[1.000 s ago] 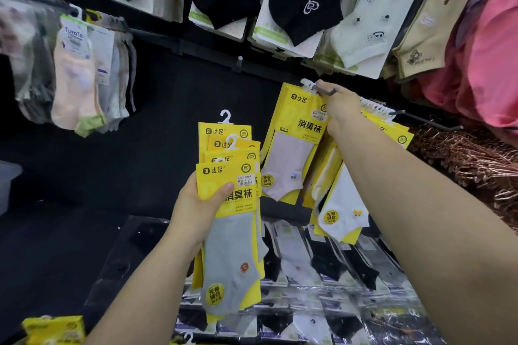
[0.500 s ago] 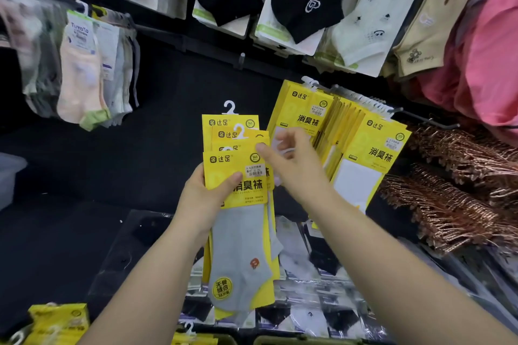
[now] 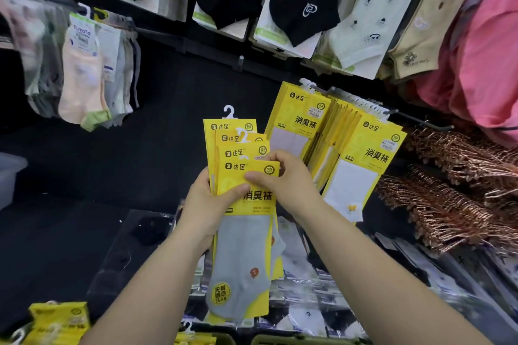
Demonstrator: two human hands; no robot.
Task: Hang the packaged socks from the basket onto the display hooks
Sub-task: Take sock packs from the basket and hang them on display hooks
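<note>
Packaged socks stand fanned, gripped by the left hand, the right hand pinching the front pack's top edge.

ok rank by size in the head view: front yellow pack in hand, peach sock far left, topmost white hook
1. front yellow pack, nearer the camera, so true size unsure
2. peach sock
3. white hook

A shop: packaged socks crowd wall display hooks.
</note>
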